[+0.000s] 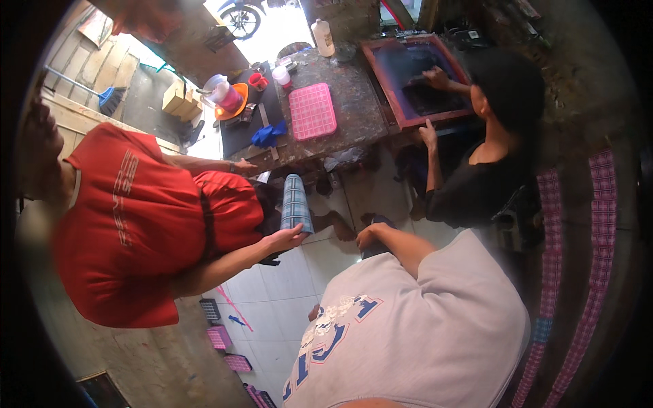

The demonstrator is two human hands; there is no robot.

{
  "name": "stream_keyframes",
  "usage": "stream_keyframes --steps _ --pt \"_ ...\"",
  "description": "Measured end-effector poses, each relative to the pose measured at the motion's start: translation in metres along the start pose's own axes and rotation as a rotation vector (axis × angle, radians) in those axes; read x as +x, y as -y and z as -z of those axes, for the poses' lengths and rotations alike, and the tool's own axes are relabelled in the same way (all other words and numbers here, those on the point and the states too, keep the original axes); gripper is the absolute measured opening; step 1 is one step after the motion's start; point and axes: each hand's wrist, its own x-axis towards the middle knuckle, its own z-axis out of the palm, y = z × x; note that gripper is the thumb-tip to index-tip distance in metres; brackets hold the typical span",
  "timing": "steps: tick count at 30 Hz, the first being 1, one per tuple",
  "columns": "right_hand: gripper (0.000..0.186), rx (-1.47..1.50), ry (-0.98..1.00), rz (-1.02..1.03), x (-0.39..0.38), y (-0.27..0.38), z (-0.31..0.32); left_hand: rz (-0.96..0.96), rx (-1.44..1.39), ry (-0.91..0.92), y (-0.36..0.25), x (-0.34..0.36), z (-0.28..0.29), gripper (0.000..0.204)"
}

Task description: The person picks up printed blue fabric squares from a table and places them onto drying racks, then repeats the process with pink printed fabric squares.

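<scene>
My right hand [367,236] hangs at the middle, its fingers curled beside dark cloth; what it holds, if anything, is hidden. A small bit of skin at the left edge of my light grey shirt [415,326] may be my left hand [314,313]; its fingers cannot be made out. Nearest to my right hand is a blue-and-white checked cone-like roll [295,204], gripped at its lower end by the hand [286,238] of a person in red. Across from me, a person in black has one hand [435,77] over a wooden-framed printing screen [398,109].
A stained worktable [354,112] holds a pink checked panel [313,111], a blue cloth [268,134], a jug [224,95] on an orange plate and a white bottle [323,37]. Long pink checked strips [602,204] run along the right. Checked pieces [219,337] lie on the tiled floor [272,292].
</scene>
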Motion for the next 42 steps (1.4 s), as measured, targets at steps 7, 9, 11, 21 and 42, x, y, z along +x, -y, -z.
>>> stream_keyframes --steps 7,9,11,21,42 --pt "0.052 0.053 0.038 -0.038 -0.006 0.034 -0.055 0.068 -0.027 0.031 0.066 -0.015 -0.01 0.03" --pt "0.05 0.086 -0.006 -0.048 0.003 0.028 -0.075 0.055 -0.038 0.045 0.073 -0.014 -0.009 0.029" --pt "0.049 0.116 -0.051 -0.05 0.012 0.023 -0.095 0.032 -0.028 0.055 0.08 -0.013 -0.007 0.028" --pt "0.051 0.307 -0.075 -0.089 0.019 0.007 -0.146 0.05 -0.493 0.089 0.042 0.003 0.041 0.028" --pt "0.047 0.405 0.029 -0.28 -0.036 0.012 -0.15 0.274 -0.653 0.087 0.072 0.02 0.002 0.025"
